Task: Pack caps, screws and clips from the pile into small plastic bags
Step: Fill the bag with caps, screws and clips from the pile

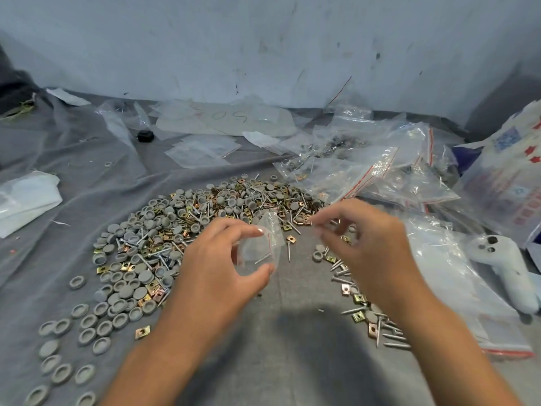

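Note:
A big pile (187, 227) of grey round caps, silver screws and brass-coloured square clips lies on the grey cloth in front of me. My left hand (216, 259) holds a small clear plastic bag (263, 244) by thumb and fingers, with a screw showing inside it. My right hand (369, 241) hovers just right of the bag, fingers pinched together near the bag's mouth; blur hides whether something is between the fingertips. Loose screws and clips (377, 320) lie under my right forearm. Grey caps (87, 326) are scattered at the lower left.
Filled clear zip bags (374, 168) with red strips are heaped at the right rear. Empty flat bags (202, 150) and a marked sheet lie near the wall. A white controller (503, 265) rests at the right. A small black object (145, 135) sits at the back left.

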Action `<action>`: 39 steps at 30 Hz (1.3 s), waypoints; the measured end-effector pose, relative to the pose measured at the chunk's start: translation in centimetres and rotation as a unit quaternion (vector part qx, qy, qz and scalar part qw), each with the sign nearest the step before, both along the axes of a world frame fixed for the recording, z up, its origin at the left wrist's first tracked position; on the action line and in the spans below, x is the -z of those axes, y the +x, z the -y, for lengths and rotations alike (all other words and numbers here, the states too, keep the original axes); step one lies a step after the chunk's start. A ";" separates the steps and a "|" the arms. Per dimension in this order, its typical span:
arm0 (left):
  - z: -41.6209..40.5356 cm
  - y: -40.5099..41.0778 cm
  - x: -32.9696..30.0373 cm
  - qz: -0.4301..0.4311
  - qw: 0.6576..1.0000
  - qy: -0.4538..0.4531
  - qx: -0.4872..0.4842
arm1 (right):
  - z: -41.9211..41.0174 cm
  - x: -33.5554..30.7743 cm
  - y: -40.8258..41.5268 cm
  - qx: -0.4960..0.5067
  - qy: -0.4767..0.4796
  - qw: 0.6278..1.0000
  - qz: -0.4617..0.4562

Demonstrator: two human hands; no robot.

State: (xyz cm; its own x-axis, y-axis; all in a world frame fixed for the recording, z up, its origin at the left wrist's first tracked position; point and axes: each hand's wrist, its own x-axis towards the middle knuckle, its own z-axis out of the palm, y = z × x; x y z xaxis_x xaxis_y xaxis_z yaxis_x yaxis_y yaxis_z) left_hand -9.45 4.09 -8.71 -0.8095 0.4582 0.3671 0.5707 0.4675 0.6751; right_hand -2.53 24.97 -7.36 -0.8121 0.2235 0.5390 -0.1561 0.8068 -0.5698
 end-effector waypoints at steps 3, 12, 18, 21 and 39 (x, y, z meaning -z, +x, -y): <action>0.2 0.0 0.0 -0.009 1.000 -0.006 -0.007 | -4.8 0.7 0.6 0.092 0.050 0.963 0.246; 0.0 0.0 0.4 -0.015 0.999 -0.030 -0.015 | -6.3 3.3 0.2 0.045 0.097 0.911 0.397; 0.0 -0.1 0.5 -0.014 0.999 -0.035 -0.017 | -5.4 3.0 0.1 0.045 0.138 0.910 0.388; 0.1 -0.1 0.5 -0.015 0.999 -0.034 -0.016 | -4.8 3.1 -0.1 0.049 0.155 0.906 0.390; -0.2 0.2 0.8 -0.010 0.999 -0.030 -0.012 | 0.0 0.8 0.4 -0.062 -0.045 0.986 0.148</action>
State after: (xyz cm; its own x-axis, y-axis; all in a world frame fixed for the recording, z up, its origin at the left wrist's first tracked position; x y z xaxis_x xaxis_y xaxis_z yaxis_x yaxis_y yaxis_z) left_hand -9.24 4.33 -9.50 -0.8134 0.4599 0.3562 0.5720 0.5210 0.6336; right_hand -2.11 24.97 -8.21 -0.9548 0.1489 0.2571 -0.0668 0.7355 -0.6743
